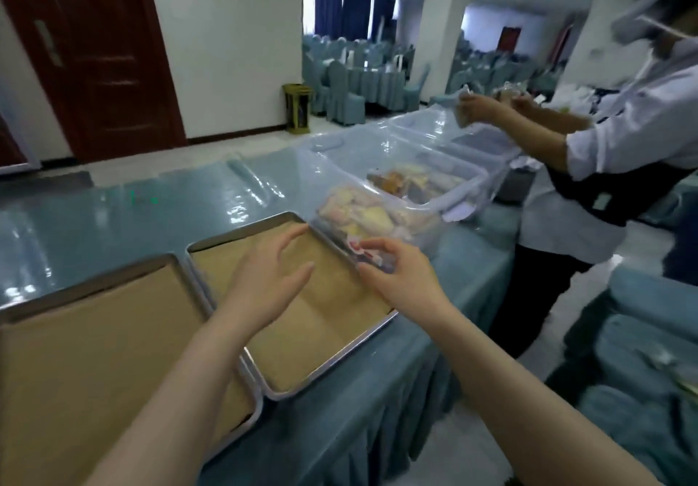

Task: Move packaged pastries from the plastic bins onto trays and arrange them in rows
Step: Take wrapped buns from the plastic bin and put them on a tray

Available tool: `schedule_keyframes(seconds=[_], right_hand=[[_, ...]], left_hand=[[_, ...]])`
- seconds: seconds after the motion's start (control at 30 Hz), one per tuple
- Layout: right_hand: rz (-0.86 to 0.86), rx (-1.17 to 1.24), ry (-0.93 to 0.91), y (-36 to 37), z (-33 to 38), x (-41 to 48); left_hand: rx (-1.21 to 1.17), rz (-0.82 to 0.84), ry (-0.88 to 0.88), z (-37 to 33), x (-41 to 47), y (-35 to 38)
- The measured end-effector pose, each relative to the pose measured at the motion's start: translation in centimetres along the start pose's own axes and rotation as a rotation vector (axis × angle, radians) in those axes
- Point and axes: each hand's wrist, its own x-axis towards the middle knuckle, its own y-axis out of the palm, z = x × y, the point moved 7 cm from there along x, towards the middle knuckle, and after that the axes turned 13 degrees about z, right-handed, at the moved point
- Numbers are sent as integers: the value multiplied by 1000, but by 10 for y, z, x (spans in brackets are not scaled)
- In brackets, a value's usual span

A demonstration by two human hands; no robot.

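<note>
A: Progress? Anything on trays yet?
B: Nope, barely begun. The tray [332, 356] beside the near bin [430, 229] shows bare paper, the other tray [94, 279] too. No rows.
A: Hands?
B: Apart: left hand [270, 274] spread above that tray, holding nothing; right hand [400, 274] pinches one packaged pastry [362, 249] at the bin's edge. Near bin and far bin [472, 179] on the desk [113, 213] look loaded, so nearly everything's left.

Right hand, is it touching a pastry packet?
Touching. The head view shows the right hand pinching a red-and-white packet with its fingertips, at the near end of the bin.
</note>
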Motion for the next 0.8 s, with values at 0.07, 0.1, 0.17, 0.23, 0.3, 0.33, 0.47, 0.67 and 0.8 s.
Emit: schedule_keyframes(seconds=[0.07,0.1,0.17,0.23,0.3,0.33,0.47,0.67,0.8], right_hand=[[-6,-12,-16,-36,-20,11],[-4,-6,-19,-53,-31,16],[-9,9,-21,-81,-48,29],[-30,48,-21,-103,-65,44],[-38,74,-39,-117,-78,59],[-36,78,-54,-122,-84,68],[-68,129,-93,-140,-103,107],[-74,82,-123,-164,-119,174],[-42,-28,-92,-181,-133,222]], left_hand=[[-28,-29,-3,-15,34,24],[-34,-42,-5,-21,49,35],[-38,-73,-9,-30,76,52],[-35,-88,-29,-34,99,66],[-29,-89,-49,-34,120,77],[-28,-84,-56,-33,131,82],[-46,-52,-61,-26,177,94],[-102,-51,-59,0,258,100],[-183,-41,-93,25,310,109]])
